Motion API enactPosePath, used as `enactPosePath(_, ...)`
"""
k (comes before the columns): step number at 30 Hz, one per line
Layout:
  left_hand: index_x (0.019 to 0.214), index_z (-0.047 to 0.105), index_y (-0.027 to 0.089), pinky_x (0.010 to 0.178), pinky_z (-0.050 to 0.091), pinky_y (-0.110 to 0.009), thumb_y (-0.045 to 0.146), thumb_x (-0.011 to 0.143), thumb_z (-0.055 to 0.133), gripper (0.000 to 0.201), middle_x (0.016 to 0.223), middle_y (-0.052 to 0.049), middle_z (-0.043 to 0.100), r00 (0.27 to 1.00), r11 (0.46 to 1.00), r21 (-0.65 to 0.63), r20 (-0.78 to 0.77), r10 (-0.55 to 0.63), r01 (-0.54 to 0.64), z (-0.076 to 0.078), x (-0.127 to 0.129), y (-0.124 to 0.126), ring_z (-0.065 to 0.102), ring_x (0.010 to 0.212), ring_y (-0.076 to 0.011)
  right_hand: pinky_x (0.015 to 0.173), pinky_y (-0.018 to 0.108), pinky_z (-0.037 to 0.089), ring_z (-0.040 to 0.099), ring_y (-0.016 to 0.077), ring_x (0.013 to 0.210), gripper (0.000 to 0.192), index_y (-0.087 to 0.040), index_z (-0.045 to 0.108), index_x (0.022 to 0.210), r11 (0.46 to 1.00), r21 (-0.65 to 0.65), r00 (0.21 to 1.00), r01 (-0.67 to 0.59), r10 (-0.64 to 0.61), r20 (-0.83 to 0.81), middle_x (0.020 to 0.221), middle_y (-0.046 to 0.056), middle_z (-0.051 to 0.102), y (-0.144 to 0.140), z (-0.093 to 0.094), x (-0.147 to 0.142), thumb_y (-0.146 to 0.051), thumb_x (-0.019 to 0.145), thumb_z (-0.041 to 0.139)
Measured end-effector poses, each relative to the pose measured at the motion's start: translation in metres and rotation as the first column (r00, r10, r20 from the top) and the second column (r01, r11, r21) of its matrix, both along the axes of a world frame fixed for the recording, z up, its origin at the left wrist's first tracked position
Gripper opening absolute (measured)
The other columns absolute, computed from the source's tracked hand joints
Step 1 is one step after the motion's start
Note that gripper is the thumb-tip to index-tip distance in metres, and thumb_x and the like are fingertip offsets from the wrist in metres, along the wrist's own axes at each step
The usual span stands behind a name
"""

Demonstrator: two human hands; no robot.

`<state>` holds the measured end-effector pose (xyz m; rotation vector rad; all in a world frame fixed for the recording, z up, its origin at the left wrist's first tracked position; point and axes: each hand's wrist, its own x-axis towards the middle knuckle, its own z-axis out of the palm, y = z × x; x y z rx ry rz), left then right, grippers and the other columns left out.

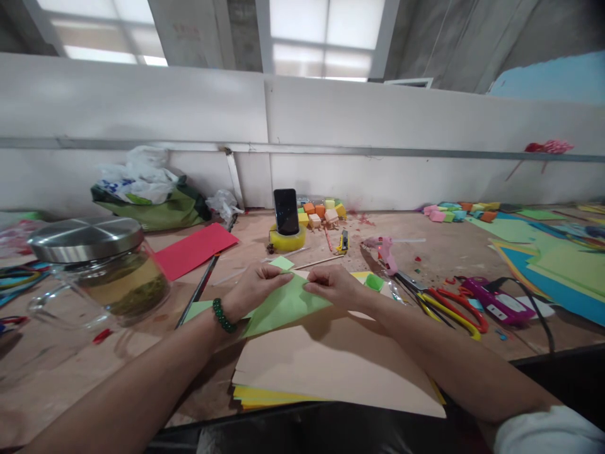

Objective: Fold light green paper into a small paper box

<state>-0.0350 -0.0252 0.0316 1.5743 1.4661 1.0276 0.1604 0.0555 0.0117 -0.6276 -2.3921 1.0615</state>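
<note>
A sheet of light green paper [283, 306] is held between both hands over a stack of peach paper [331, 366]. My left hand [255, 287], with a green bead bracelet [223, 316] at the wrist, pinches the sheet's upper left edge. Opposite it, my right hand [338, 287] grips the upper right part between thumb and fingers. A small pale green square [282, 263] shows just past the left fingertips. Behind the hands lies a thin wooden stick [319, 262]. Beside the right hand sits a small rolled green piece [375, 282].
A lidded glass teapot [127, 284] and red paper [197, 250] stand left. A phone [286, 211] leans on a yellow tape roll [288, 238]. Rightward lie a pink glue gun [386, 255], scissors [449, 302], a purple device [498, 301] and coloured sheets [558, 252]. Paper cubes [326, 211] line the back.
</note>
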Motion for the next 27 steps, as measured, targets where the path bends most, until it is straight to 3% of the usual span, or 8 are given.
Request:
enactPosePath(6, 0.055, 0.060, 0.016, 0.046, 0.027, -0.023, 0.051, 0.070, 0.063, 0.038, 0.049, 0.003, 0.044, 1.000, 1.000, 0.004, 0.007, 0.009, -0.009, -0.0012, 0.0028, -0.0010, 0.038, 0.050, -0.0111, 0.049, 0.021, 0.028, 0.037, 0.0090, 0.056, 0.031, -0.016, 0.057, 0.074, 0.993, -0.104, 0.998, -0.054, 0.051, -0.030, 0.061, -0.004, 0.044, -0.0019, -0.0007, -0.0006, -0.046, 0.079, 0.060)
enactPosePath(11, 0.049, 0.051, 0.016, 0.043, 0.021, -0.022, 0.053, 0.070, 0.062, 0.044, 0.047, 0.005, 0.032, 0.999, 1.000, -0.013, -0.046, 0.003, -0.004, -0.0040, 0.0062, -0.0007, 0.028, 0.047, -0.0079, 0.046, 0.021, 0.021, 0.028, 0.0070, 0.051, 0.038, -0.017, 0.042, 0.054, 0.996, -0.077, 0.999, -0.042, 0.042, -0.001, 0.054, -0.006, 0.032, -0.0008, -0.0015, -0.0013, -0.044, 0.076, 0.059)
enactPosePath(16, 0.048, 0.044, 0.017, 0.044, 0.017, -0.023, 0.059, 0.069, 0.061, 0.049, 0.048, 0.006, 0.026, 0.997, 0.997, -0.063, -0.062, -0.038, 0.034, -0.0070, 0.0069, 0.0010, 0.024, 0.047, -0.0073, 0.045, 0.022, 0.019, 0.028, 0.0072, 0.050, 0.036, -0.017, 0.045, 0.054, 0.998, -0.059, 0.994, -0.008, 0.014, 0.104, 0.051, -0.006, 0.032, 0.0016, -0.0011, 0.0002, -0.043, 0.074, 0.060)
enactPosePath(19, 0.050, 0.048, 0.016, 0.044, 0.020, -0.022, 0.056, 0.068, 0.062, 0.046, 0.048, 0.006, 0.030, 0.998, 0.998, -0.055, -0.051, -0.031, 0.028, -0.0069, 0.0076, 0.0011, 0.027, 0.047, -0.0074, 0.045, 0.022, 0.019, 0.027, 0.0073, 0.050, 0.035, -0.017, 0.046, 0.054, 0.997, -0.072, 0.991, 0.010, 0.000, 0.134, 0.051, -0.007, 0.032, 0.0021, 0.0000, 0.0008, -0.043, 0.073, 0.060)
enactPosePath(23, 0.060, 0.059, 0.014, 0.050, 0.030, -0.022, 0.050, 0.066, 0.063, 0.036, 0.053, 0.003, 0.045, 1.000, 1.000, 0.001, 0.002, 0.005, -0.005, -0.0042, 0.0088, -0.0004, 0.038, 0.053, -0.0098, 0.046, 0.022, 0.019, 0.027, 0.0072, 0.051, 0.034, -0.017, 0.048, 0.055, 0.997, -0.073, 0.988, 0.002, 0.009, 0.152, 0.052, -0.007, 0.032, 0.0015, 0.0034, 0.0012, -0.043, 0.073, 0.060)
enactPosePath(27, 0.059, 0.056, 0.015, 0.050, 0.034, -0.022, 0.047, 0.074, 0.055, 0.035, 0.053, 0.002, 0.047, 1.000, 0.999, -0.020, 0.002, -0.026, 0.026, -0.0041, 0.0081, -0.0004, 0.042, 0.052, -0.0110, 0.047, 0.022, 0.019, 0.028, 0.0073, 0.051, 0.033, -0.016, 0.048, 0.056, 0.998, -0.067, 0.986, -0.010, 0.021, 0.166, 0.052, -0.007, 0.032, 0.0014, 0.0058, 0.0016, -0.043, 0.074, 0.058)
